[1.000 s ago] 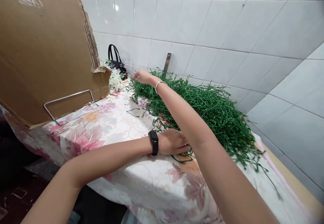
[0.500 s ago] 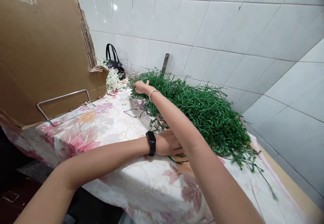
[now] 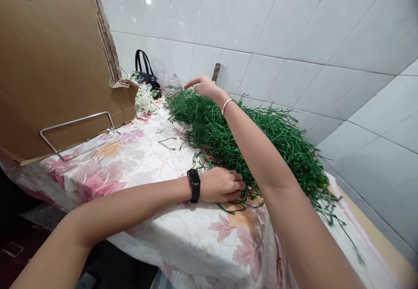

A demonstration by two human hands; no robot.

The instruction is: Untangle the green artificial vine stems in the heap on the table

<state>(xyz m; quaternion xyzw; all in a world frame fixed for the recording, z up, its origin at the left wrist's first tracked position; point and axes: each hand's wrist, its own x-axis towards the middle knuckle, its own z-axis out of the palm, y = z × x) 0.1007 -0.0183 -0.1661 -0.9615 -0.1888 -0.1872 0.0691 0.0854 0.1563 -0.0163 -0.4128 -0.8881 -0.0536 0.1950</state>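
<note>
Left hand point(image 3: 222, 185) against green stems point(image 3: 284, 138), dark-screened wristband point(image 3: 193, 185), right hand point(image 3: 204, 86) above

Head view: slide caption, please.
Right hand hovering above a green stem heap, left hand at its near edge, floral tablecloth beneath.

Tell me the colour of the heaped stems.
The heaped stems are green, showing best in the head view.
</note>
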